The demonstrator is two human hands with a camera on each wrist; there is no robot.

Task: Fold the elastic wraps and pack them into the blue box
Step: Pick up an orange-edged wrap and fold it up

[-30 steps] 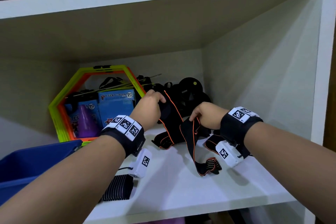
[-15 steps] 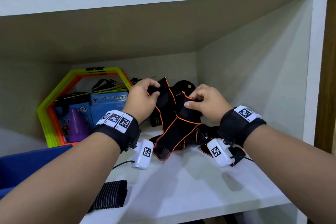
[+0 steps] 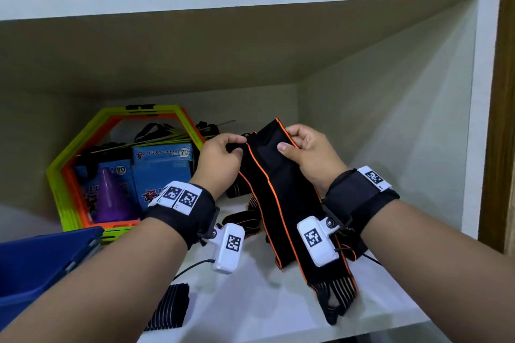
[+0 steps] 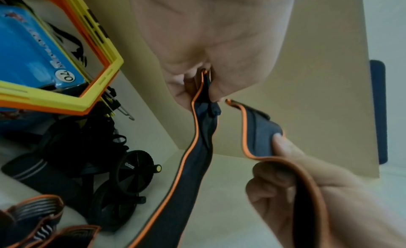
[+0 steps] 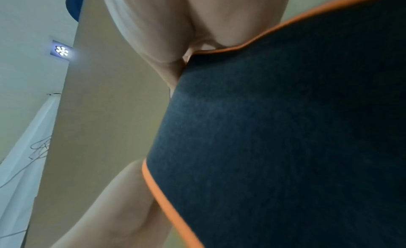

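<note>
Hands are pinching the top edge of the black orange-trimmed wrap (image 3: 274, 175) – left hand (image 3: 220, 160) at one corner, right hand (image 3: 308, 153) at the other – holding it hanging straight for folding; the blue box (image 3: 36, 264) is waiting lower left.

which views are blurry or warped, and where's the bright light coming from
Head view: sharp and evenly lit, with soft shadows under the arms on the white shelf. Left wrist view: dim, strongly warped, the left hand looming soft above the elastic wrap. Right wrist view: wrap out of focus and filling the frame; a ceiling light glares at upper left.
</note>
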